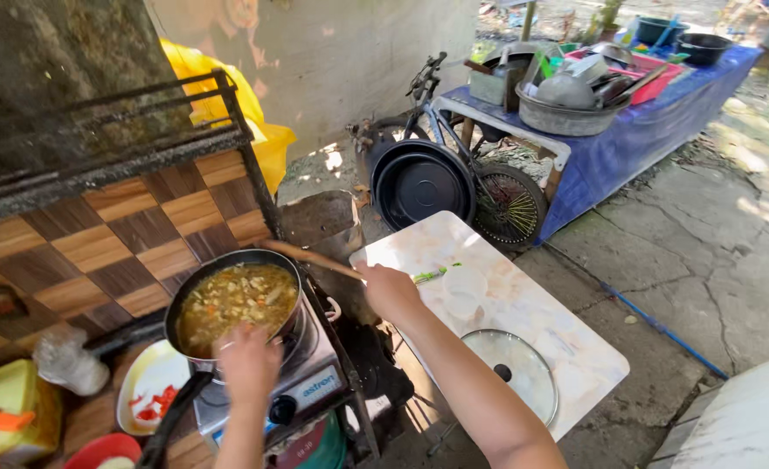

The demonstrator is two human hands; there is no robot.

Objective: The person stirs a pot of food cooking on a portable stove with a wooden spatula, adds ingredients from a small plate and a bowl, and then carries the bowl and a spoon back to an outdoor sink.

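A black pan full of brown stew with chunks sits on a small gas stove. My left hand is at the pan's near rim, just above the long black handle; whether it grips anything I cannot tell. My right hand is closed around a wooden spoon whose far end reaches over the pan's right rim. The spoon's tip is above the stew's edge.
A small marble-patterned table to the right carries a glass lid and a plastic cup. A white plate with red pieces, a yellow container and a red bowl lie left. A bicycle, black pans and a blue-covered table with dishes stand behind.
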